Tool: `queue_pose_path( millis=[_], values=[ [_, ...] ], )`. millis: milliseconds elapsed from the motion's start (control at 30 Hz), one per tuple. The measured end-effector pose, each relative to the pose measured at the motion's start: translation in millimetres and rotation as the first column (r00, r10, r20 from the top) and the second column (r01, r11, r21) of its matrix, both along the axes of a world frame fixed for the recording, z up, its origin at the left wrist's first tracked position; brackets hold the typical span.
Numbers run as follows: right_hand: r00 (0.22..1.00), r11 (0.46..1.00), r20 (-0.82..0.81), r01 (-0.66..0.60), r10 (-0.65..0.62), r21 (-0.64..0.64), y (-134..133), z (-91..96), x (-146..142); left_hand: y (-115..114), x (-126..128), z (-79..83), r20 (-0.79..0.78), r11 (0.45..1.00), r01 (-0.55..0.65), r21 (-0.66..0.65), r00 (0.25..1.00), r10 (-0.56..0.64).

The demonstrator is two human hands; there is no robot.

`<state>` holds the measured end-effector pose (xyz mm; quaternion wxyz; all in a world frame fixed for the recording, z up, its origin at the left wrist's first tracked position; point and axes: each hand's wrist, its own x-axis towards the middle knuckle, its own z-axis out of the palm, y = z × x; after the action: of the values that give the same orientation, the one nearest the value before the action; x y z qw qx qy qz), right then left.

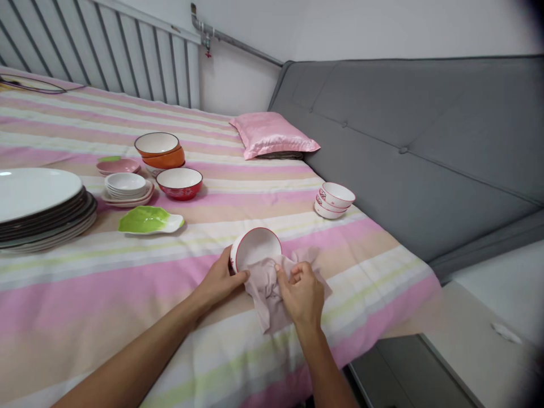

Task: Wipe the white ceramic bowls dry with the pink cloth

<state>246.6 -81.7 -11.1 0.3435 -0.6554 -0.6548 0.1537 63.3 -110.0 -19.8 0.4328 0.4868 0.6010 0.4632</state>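
Note:
A white bowl with a red rim is tilted toward me, its inside facing me. My left hand grips its left side, thumb over the near edge. A pale pink cloth drapes over the bowl's lower rim and hangs below it. Pinched between the thumb and fingers of my right hand is part of that cloth, at the bowl's right side. To the right stands a stack of similar white bowls, each with a red rim.
Left on the striped bedspread are a stack of plates, a green leaf-shaped dish, small white dishes, a red bowl and orange bowls. A pink pillow lies near the grey headboard.

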Motion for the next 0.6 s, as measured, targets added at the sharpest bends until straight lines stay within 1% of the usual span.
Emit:
queue_pose_path(
  millis=[67,100,133,200,267,367,467,533,567,600],
  values=[
    [0.995,1.0,0.1,-0.014,0.016,-0.021,-2.7,-0.2,-0.1,0.0,-0.1,-0.3,-0.006,1.0,-0.001,0.004,1.0,0.001],
    [0.992,0.999,0.125,-0.022,0.025,-0.026,-3.5,-1.2,-0.5,-0.1,0.0,-0.3,-0.005,1.0,-0.001,0.004,1.0,0.001],
    [0.991,0.999,0.13,-0.03,0.033,-0.026,-4.3,-2.8,-1.3,-0.2,0.1,-0.1,0.0,1.0,-0.005,0.004,1.0,0.005],
    [0.996,0.999,0.085,-0.036,0.036,-0.004,-6.3,-6.4,-4.0,-0.5,0.6,1.6,0.021,1.0,-0.017,0.001,1.0,0.017],
    [0.999,0.999,0.004,-0.037,0.037,0.024,-9.6,-9.4,-8.4,-0.9,1.7,4.8,0.065,0.999,-0.035,0.001,0.997,0.035],
    [0.992,0.997,-0.114,-0.043,0.049,0.059,-15.7,-11.4,-17.0,-2.3,4.1,10.8,0.173,0.998,-0.062,0.012,0.983,0.059],
    [0.961,0.998,-0.269,-0.048,0.058,0.043,-18.5,-13.1,-25.4,-5.0,7.7,14.5,0.261,0.995,-0.09,0.031,0.962,0.079],
    [0.906,0.997,-0.421,-0.068,0.052,-0.023,-17.2,-16.0,-30.1,-7.2,10.9,14.8,0.284,0.992,-0.101,0.08,0.956,0.074],
    [0.857,0.995,-0.512,-0.094,0.058,-0.045,-16.0,-18.0,-32.3,-8.3,12.6,14.3,0.284,0.988,-0.102,0.119,0.957,0.064],
    [0.791,0.99,-0.609,-0.127,0.06,-0.067,-14.7,-20.1,-34.5,-9.4,14.3,13.5,0.279,0.982,-0.095,0.162,0.959,0.047]
  ],
)
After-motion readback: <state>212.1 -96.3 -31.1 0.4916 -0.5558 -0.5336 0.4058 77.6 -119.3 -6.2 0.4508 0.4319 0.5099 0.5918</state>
